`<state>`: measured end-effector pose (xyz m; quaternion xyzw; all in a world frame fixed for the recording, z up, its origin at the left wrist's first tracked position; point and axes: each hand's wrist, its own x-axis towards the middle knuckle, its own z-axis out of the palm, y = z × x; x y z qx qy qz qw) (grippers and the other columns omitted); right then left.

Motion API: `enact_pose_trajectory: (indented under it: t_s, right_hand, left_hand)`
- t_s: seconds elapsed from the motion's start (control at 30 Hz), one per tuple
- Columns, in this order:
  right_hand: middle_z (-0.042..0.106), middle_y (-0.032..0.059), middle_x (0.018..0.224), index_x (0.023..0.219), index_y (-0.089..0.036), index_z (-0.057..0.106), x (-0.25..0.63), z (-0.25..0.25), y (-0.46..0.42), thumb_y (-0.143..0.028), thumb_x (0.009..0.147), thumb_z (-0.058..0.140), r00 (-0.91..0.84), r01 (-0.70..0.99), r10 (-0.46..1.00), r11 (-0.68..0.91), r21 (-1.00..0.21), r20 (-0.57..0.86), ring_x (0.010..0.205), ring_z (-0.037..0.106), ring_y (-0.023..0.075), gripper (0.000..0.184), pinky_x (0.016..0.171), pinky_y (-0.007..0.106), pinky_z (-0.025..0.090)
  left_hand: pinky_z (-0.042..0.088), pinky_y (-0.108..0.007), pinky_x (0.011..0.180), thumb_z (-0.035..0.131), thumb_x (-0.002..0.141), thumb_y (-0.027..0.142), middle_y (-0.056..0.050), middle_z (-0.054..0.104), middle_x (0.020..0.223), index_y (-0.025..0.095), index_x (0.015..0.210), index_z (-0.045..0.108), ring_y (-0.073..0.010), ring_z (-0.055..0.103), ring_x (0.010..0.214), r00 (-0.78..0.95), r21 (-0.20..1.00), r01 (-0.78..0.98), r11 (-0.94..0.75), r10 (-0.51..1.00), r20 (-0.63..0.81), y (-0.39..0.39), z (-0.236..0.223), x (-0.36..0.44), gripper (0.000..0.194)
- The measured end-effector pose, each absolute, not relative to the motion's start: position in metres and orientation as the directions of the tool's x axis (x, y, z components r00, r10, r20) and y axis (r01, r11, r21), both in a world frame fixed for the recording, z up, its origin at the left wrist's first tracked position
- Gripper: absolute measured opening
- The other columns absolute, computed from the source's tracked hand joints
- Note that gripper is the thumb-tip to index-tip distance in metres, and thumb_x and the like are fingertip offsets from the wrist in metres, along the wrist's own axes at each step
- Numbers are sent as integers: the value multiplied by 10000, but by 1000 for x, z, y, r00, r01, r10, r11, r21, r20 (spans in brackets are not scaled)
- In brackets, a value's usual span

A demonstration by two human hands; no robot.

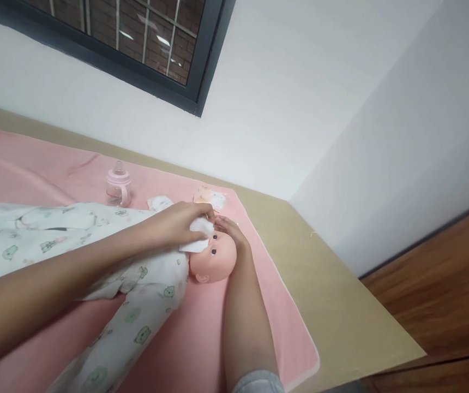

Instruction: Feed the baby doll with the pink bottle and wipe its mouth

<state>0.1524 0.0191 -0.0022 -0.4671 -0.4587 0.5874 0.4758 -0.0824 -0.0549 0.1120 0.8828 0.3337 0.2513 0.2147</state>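
Observation:
A baby doll lies on its back in a white sleepsuit with green animal prints. My left hand reaches across its chest, closed on a white tissue that covers the doll's mouth area. Both of the doll's eyes show beside the tissue. Round the far side of the doll's head curves my right hand, cupping it; some of its fingers are hidden behind the head and my left hand.
The doll rests on a pink blanket over a tan tabletop. A pink-lidded baby bottle stands behind it. A soft pack of wipes lies near the far blanket edge. White wall and a dark-framed window rise behind.

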Motion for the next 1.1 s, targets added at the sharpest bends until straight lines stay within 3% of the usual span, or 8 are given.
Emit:
enact_pose_trajectory:
  t_s: [0.23,0.43,0.67,0.87,1.1]
  right_hand:
    - [697,29,809,896,-198,658,154,-3,23,-309,664,771,-106,-124,988,-122,-985,-109,816,652,186,282,915,370,491]
    - [707,32,879,896,-198,655,155,-4,25,-325,661,773,-168,-166,977,-159,-973,-131,869,656,189,292,902,351,482]
    - [693,8,782,878,-200,659,154,-5,26,-279,666,773,-130,-150,985,-134,-979,-115,760,647,163,254,911,361,489]
    - [694,19,781,898,-196,667,153,-3,22,-281,686,753,-102,-153,989,-119,-981,-104,812,656,175,244,914,356,495]
    - [704,46,969,1028,-203,650,152,13,12,-327,689,775,-127,-153,985,-139,-978,-120,917,665,189,382,951,373,492]
  left_hand:
    - [457,-313,815,548,693,284,-36,677,1030,199,909,583,-250,622,949,651,619,426,-660,699,297,-51,107,-79,234]
    - [428,-299,723,554,717,226,-19,679,977,201,915,586,-241,629,882,624,573,493,-655,725,292,-56,105,-76,202]
    - [407,-299,686,531,765,220,-19,673,922,213,968,567,-245,629,851,591,516,545,-661,739,323,-53,98,-76,207]
    - [409,-300,690,500,784,209,-32,682,967,210,978,556,-258,636,878,580,469,574,-672,737,346,-53,96,-76,202]
    - [423,-314,700,489,772,259,-10,678,942,230,999,570,-251,629,857,530,505,567,-650,758,380,-47,103,-85,243]
